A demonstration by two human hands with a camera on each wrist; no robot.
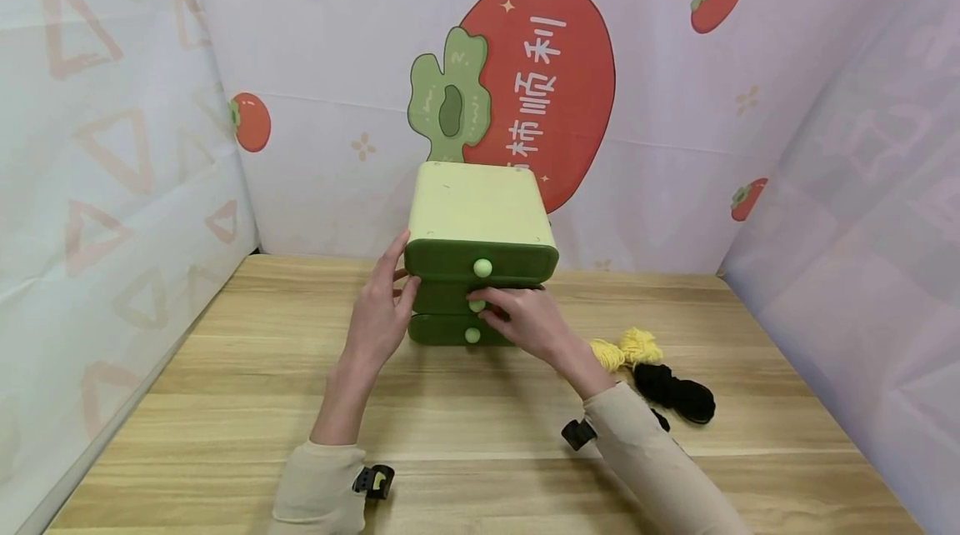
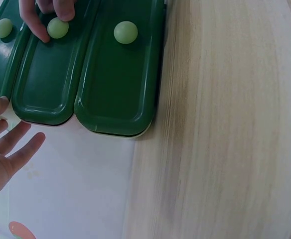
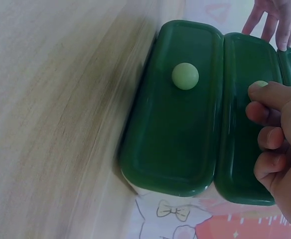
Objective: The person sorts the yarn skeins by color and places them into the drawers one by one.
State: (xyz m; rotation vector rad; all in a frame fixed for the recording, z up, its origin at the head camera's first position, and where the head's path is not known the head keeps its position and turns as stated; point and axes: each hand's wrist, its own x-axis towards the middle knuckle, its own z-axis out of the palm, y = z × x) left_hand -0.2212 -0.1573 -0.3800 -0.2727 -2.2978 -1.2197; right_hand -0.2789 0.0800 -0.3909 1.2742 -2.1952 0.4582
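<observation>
A small cabinet (image 1: 480,203) with a pale yellow top and three green drawer fronts stands on the wooden table. Each front carries a round pale green knob. My right hand (image 1: 528,320) pinches the middle knob (image 2: 58,28) between thumb and forefinger, its other fingers curled. My left hand (image 1: 377,318) lies along the cabinet's left side with fingers spread, the thumb at the edge between the top and middle fronts. Below the right hand, the bottom drawer front (image 3: 178,124) and its knob (image 3: 185,76) are plainly visible. The drawers' insides are hidden.
Right of the cabinet lie a yellow yarn bundle (image 1: 637,347) and a black yarn bundle (image 1: 675,393), near the right forearm. A printed cloth backdrop (image 1: 315,185) rises behind the table (image 1: 247,402), with cloth walls on both sides.
</observation>
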